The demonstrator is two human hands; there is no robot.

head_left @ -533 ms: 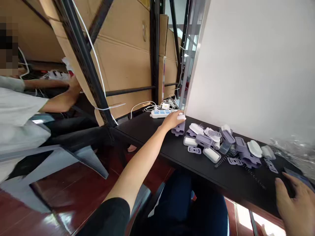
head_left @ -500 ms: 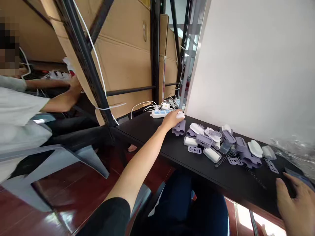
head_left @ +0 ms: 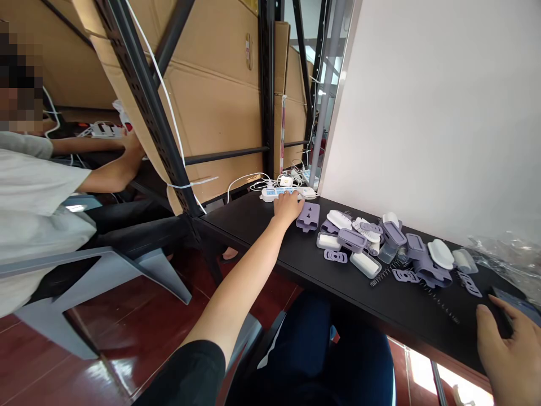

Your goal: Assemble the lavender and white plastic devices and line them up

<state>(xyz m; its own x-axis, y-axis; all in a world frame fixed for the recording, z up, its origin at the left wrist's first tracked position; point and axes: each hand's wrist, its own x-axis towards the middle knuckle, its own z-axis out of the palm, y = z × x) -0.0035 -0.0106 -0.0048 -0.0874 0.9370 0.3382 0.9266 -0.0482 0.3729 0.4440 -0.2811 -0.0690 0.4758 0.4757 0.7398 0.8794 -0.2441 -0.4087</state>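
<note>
My left hand point(head_left: 287, 206) rests on the power strip point(head_left: 270, 194), with a purple part point(head_left: 307, 217) just right of it. Farther right of the strip lies a heap of purple and white parts point(head_left: 380, 242), and beyond that, my right hand point(head_left: 509, 352) curls over the desk point(head_left: 249, 217) edge.

**Q:** So what colours are seen on that desk point(head_left: 406, 304)?

**A:** Black top, basically, and the parts point(head_left: 307, 217) on it are lilac, mixed with white pieces point(head_left: 366, 264).

**Q:** Nice. Any patterns?

**A:** Blue panels are shown on the white strip point(head_left: 279, 194), and a line of holes is punched down the black rack point(head_left: 143, 113).

**Q:** And around it?

**A:** Tan boxes point(head_left: 211, 113), plus a dark red floor point(head_left: 143, 332).
</note>
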